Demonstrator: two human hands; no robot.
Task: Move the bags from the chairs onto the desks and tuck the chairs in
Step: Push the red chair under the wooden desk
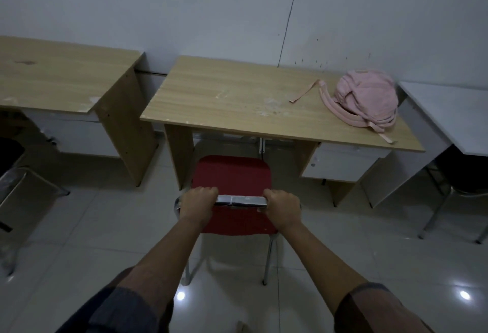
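Our left grip (198,200) and right grip (280,207) clasp the red chair (232,174) backrest; pink backpack (365,97) already on bench (237,94). Next we push it under.

There is one view, from a camera on the person's head. It looks forward and down. The red chair (232,176) is close, at 6 o'clock. The wooden desk (237,94) is farther, at 12 o'clock, against the wall (184,2).

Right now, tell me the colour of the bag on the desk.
Pink: the bag shows best in the head view.
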